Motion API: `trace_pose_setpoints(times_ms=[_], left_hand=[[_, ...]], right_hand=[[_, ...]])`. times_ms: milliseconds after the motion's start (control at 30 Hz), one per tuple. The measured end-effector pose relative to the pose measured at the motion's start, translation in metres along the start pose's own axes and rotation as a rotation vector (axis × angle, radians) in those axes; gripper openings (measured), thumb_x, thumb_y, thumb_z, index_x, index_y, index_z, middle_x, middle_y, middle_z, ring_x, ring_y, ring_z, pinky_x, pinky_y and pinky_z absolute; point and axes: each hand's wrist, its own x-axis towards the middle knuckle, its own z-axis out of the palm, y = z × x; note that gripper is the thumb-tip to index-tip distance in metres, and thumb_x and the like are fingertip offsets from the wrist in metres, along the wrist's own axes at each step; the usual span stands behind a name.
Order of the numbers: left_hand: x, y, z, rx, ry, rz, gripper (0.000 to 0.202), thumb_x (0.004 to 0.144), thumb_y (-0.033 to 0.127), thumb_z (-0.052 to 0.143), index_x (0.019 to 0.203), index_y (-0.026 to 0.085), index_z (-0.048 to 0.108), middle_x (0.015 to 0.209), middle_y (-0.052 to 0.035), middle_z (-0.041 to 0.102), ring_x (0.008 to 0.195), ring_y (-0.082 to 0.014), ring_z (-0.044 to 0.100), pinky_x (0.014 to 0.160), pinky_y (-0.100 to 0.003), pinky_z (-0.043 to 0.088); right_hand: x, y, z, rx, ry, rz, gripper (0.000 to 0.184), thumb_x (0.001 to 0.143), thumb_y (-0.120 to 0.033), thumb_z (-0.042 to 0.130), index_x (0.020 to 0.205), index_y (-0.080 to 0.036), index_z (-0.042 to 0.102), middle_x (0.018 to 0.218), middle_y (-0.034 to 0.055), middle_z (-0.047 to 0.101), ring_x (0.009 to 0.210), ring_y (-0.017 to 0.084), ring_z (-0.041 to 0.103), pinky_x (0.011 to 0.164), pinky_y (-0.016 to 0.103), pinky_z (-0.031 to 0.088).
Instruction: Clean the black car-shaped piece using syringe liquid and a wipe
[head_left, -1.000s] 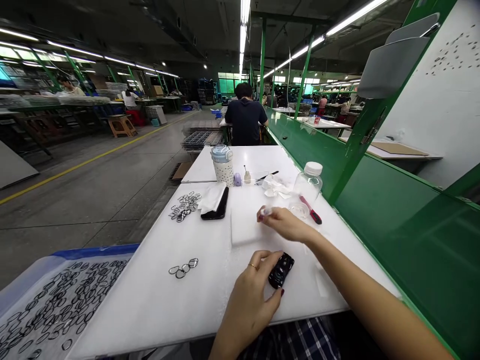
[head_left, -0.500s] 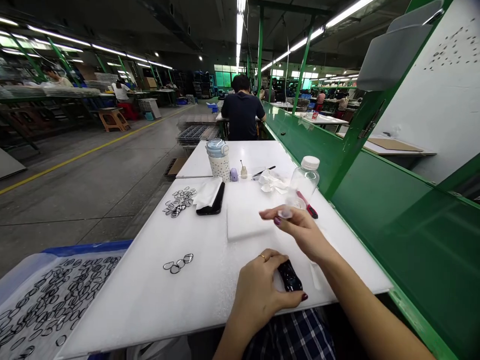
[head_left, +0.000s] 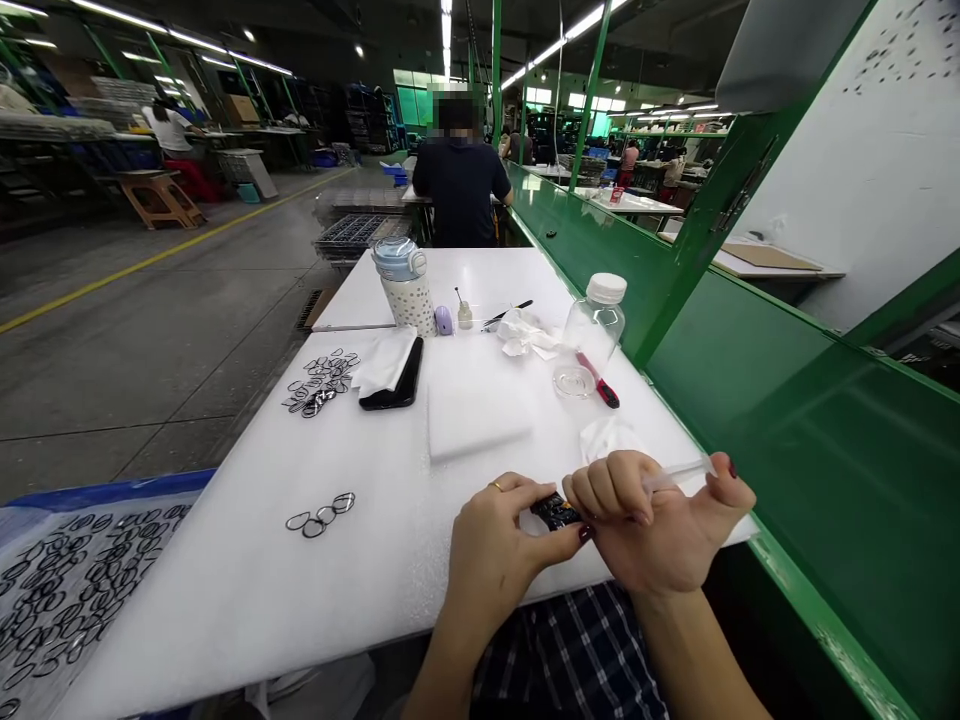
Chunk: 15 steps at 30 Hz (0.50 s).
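My left hand [head_left: 491,550] is closed on a small glossy black part [head_left: 553,512], gripped between thumb and fingers just above the table's near edge. My fingers cover much of it. Curled in a fist, my right hand [head_left: 660,520] grips a narrow translucent syringe-like tool [head_left: 679,474], with the thumb stretched to its outer end. The tool's other end is hidden in the fist, whose fingers meet the black part. Off to the left, several thin black rings [head_left: 315,522] lie on the white table [head_left: 240,600].
A bigger heap of rings [head_left: 319,385] lies near a black phone [head_left: 409,380] under white tissue. Behind stand a tumbler [head_left: 409,295] and a clear bottle [head_left: 596,325] beside a red-black cutter [head_left: 600,382]. A white foam sheet [head_left: 476,410] lies mid-table. A green partition [head_left: 780,400] borders the right.
My right hand has come down and closed into a fist around the translucent tool, beside the black part. My left hand still holds that part. The view has shifted slightly.
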Motion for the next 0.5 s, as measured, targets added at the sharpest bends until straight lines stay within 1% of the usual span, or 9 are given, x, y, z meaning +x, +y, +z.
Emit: trace_pose_setpoints(times_ms=[233,500], left_hand=[[-0.0017,0.0006,0.0001,-0.006,0.002,-0.005,0.027,0.067,0.037,0.078,0.094,0.033,0.076,0.087,0.0039,0.068,0.07,-0.0145,0.057,0.06,-0.026,0.039],[0.0001,0.0012,0.0003,0.01,0.006,-0.007,0.029,0.067,0.037,0.078,0.095,0.032,0.076,0.087,0.0032,0.068,0.068,-0.014,0.056,0.059,-0.026,0.039]], right_hand=[[0.0004,-0.0003,0.0028,0.008,-0.003,-0.014,0.059,0.072,-0.074,0.028,0.045,-0.021,0.034,0.041,-0.0034,0.015,0.042,0.012,0.019,0.047,0.031,0.019],[-0.0003,0.0003,0.004,-0.049,-0.003,-0.036,0.06,0.073,-0.073,0.028,0.046,-0.021,0.036,0.041,-0.0028,0.02,0.042,0.012,0.021,0.048,0.031,0.019]])
